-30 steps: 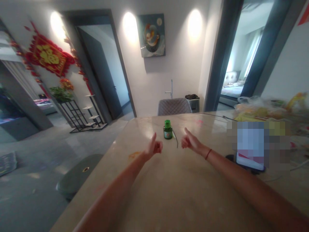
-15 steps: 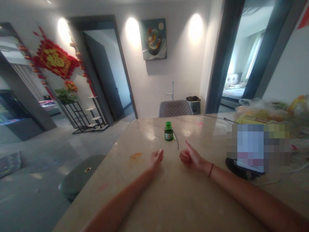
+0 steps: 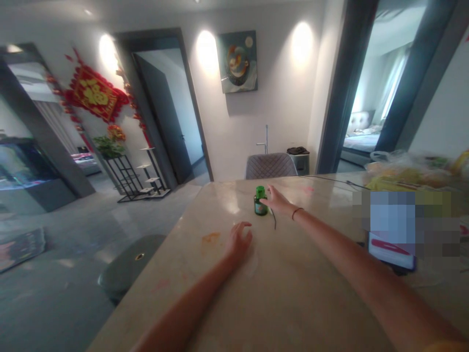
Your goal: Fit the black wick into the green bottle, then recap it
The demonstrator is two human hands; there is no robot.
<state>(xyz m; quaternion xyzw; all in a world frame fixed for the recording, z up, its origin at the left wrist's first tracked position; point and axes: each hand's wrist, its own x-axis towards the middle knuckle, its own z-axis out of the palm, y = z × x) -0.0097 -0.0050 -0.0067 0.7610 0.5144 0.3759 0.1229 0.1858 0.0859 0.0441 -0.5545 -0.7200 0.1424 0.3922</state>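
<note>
A small green bottle with a green cap stands upright near the far middle of the beige stone table. My right hand reaches out to it, fingers spread and touching or nearly touching its right side. A thin dark cord lies on the table just below that hand. My left hand rests palm down on the table, fingers loosely apart, nearer to me and left of the bottle, holding nothing.
A grey quilted chair back stands at the table's far end. Bags and packets pile up at the right edge. A round grey stool sits left of the table, above an orange stain.
Both hands dropped their thumbs-up fists. My right hand opened and stretched forward to the green bottle. My left hand lowered and flattened onto the table.
</note>
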